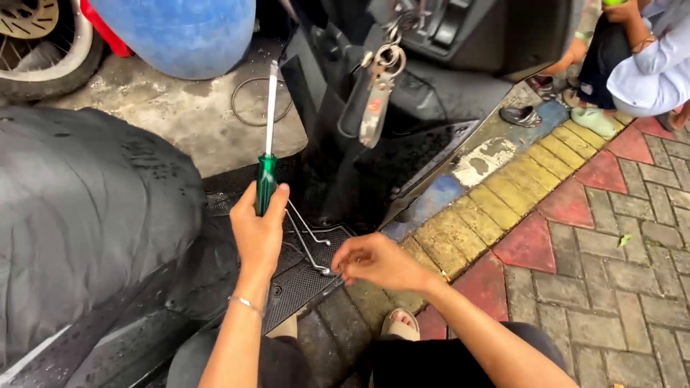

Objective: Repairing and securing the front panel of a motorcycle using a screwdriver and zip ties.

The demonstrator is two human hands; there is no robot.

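My left hand [257, 228] grips the green handle of a long screwdriver [269, 144], its metal shaft pointing up and away. My right hand [375, 260] reaches down to the scooter's black ribbed footboard [302, 284], fingertips pinched at the end of thin metal ring spanners [310, 241] lying there. Whether the fingers hold a small part is hidden. A thin bracelet circles my left wrist.
A black scooter seat [86, 208] fills the left. Keys with a fob [375, 97] hang from the front panel. A blue barrel [180, 32] and a wheel [36, 39] stand behind. Another person [640, 57] crouches at top right on red and yellow paving [575, 208].
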